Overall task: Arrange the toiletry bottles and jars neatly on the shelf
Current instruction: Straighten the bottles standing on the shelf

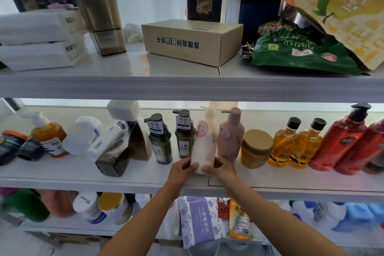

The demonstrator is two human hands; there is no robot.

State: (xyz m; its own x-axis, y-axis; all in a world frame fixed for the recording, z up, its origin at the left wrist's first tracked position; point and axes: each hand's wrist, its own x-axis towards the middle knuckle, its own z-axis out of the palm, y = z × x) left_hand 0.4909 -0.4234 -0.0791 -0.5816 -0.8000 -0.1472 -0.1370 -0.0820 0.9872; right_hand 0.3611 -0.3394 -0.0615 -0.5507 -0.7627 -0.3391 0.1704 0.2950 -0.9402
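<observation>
Both hands, left hand [182, 167] and right hand [221, 167], are grasping the base of the tall cream-white plastic pump bottle [204, 143], its long axis standing upright between their fingers [194, 166] on the white middle shelf [145, 174], just beside the pink pump bottle [230, 137].

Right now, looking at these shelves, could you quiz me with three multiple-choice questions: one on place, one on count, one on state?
1. What stands directly right of the cream pump bottle that both hands hold?
A. pink pump bottle
B. red bottle
C. cardboard box

2. How many amber bottles with black caps stand side by side?
A. one
B. two
C. four

3. The plastic-wrapped brown bottle is:
A. upright
B. tipped over
C. hanging

Answers: 1 A, the pink pump bottle adjoins it. 2 B, a pair. 3 B, it lies leaning.
</observation>
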